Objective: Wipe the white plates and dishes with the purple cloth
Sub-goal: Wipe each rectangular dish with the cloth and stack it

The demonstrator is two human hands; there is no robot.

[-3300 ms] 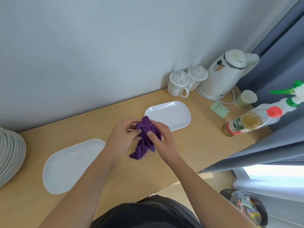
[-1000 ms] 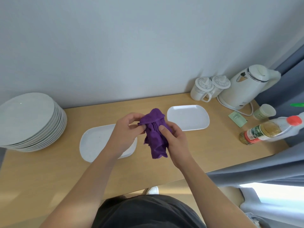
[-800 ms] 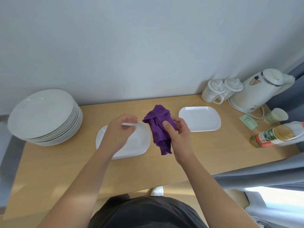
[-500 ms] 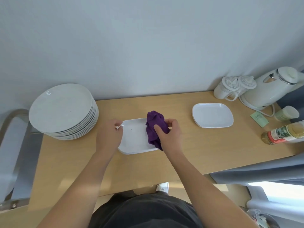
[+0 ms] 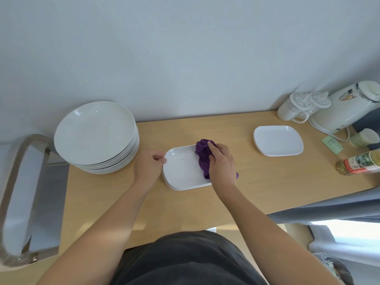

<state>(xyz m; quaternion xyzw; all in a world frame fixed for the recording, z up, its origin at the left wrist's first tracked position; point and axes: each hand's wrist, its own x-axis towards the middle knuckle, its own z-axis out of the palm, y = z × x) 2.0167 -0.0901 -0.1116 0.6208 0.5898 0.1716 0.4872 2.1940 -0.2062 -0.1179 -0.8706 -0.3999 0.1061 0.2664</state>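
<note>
A white rectangular dish point(image 5: 181, 169) lies on the wooden table in front of me, with a few dark specks on it. My left hand point(image 5: 148, 166) pinches its left rim. My right hand point(image 5: 222, 163) presses the bunched purple cloth point(image 5: 202, 154) onto the dish's right side. A second white rectangular dish point(image 5: 278, 140) sits further right on the table. A tall stack of round white plates point(image 5: 96, 136) stands at the left by the wall.
At the back right stand two lidded white mugs point(image 5: 296, 106) and a white kettle point(image 5: 347, 108) with its cord. A small cup point(image 5: 365, 137), a green packet point(image 5: 332, 141) and a lying bottle point(image 5: 359, 163) crowd the right edge. A metal-framed chair point(image 5: 26, 194) is at left.
Both hands held the cloth up in the air; my left hand let go and took the dish's left rim, and my right hand brought the cloth down onto the dish.
</note>
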